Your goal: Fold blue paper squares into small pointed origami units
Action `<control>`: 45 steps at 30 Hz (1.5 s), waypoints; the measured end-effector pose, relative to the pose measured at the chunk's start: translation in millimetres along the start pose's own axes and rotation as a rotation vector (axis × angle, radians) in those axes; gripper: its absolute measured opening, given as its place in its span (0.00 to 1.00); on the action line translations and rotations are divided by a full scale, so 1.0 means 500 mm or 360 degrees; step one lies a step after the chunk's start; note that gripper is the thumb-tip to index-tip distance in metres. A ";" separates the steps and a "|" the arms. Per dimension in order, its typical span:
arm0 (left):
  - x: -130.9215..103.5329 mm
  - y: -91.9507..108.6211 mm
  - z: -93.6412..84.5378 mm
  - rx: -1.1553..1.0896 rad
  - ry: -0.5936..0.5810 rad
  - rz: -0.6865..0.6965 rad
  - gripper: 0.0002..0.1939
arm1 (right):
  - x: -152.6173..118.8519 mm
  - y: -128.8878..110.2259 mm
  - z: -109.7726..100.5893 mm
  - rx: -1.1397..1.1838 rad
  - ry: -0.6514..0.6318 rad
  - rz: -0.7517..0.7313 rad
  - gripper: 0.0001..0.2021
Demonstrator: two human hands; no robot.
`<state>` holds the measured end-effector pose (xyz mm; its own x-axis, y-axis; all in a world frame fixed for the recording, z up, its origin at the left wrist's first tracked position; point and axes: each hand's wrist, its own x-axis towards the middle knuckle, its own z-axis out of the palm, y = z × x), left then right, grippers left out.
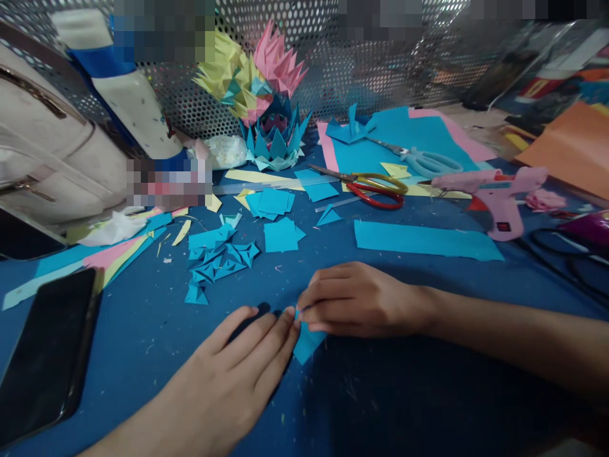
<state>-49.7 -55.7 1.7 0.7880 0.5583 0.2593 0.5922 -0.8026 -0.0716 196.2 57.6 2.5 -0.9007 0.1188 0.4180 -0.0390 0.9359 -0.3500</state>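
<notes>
A small piece of blue paper (308, 346) lies on the blue tabletop at the front middle, partly folded, its upper part covered by fingers. My right hand (364, 298) is closed on its top edge, fingers curled together and pinching it. From the lower left, my left hand (238, 368) reaches in with its fingers stretched and fingertips pressed against the paper's left edge, meeting the right fingertips there; its thumb is hard to make out. Folded blue paper pieces (223, 257) sit in a cluster beyond the left hand, beside a stack of blue paper squares (281, 235).
Behind are red-and-yellow-handled scissors (375, 189), light blue scissors (431, 160), a pink glue gun (497, 190) and a blue paper strip (425, 240). Folded paper flowers (276, 136) stand by a perforated metal panel (352, 82). A phone (50, 355) lies left, below a bag (52, 139).
</notes>
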 end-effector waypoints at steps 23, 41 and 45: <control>0.002 -0.008 -0.005 -0.0276 0.0082 -0.0203 0.19 | 0.014 0.008 -0.059 -0.0175 -0.0338 -0.0069 0.16; 0.000 -0.020 -0.005 -0.0410 0.0214 0.0037 0.17 | 0.023 -0.017 0.006 0.0127 -0.0128 0.0563 0.07; -0.005 -0.021 -0.002 -0.0411 0.0193 0.0060 0.16 | 0.023 -0.019 0.006 0.0125 -0.0154 0.0575 0.06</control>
<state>-58.0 -49.0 2.7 0.7739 0.5102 0.3753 0.4880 -0.8580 0.1602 184.8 49.3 8.1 -0.8990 0.4010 0.1762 0.2587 0.8107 -0.5252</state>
